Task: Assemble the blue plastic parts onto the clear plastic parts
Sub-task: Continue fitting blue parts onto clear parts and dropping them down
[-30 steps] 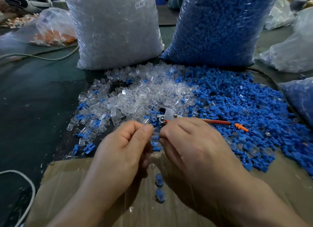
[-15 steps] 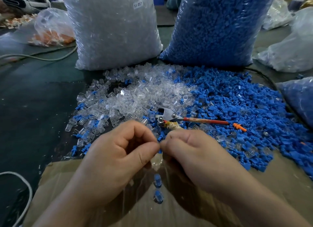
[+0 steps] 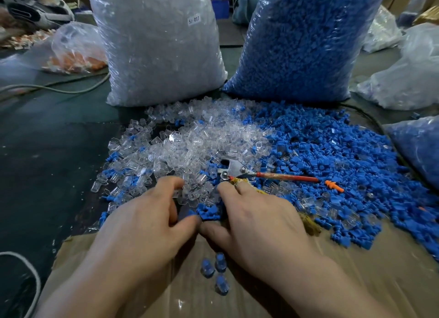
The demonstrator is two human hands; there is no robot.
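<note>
A heap of clear plastic parts (image 3: 190, 146) lies mid-table, and loose blue plastic parts (image 3: 332, 156) spread out to its right. Three assembled pieces (image 3: 206, 269), clear with blue inside, lie on the brown cardboard (image 3: 356, 258) between my wrists. My left hand (image 3: 147, 222) reaches forward, its fingertips on the near edge of the clear heap. My right hand (image 3: 256, 218) is beside it, fingers extended over a small clump of blue parts (image 3: 209, 210). I see nothing gripped in either hand. What lies under the palms is hidden.
Metal pliers (image 3: 234, 169) with a red handle lie just beyond my right fingers, with an orange plug (image 3: 333, 186) further right. A big bag of clear parts (image 3: 156, 44) and one of blue parts (image 3: 304, 39) stand behind. Cables (image 3: 59, 89) run at left.
My hands were pinched together over one piece and have since parted and moved forward to the piles. A third assembled piece now lies on the cardboard beside the earlier two.
</note>
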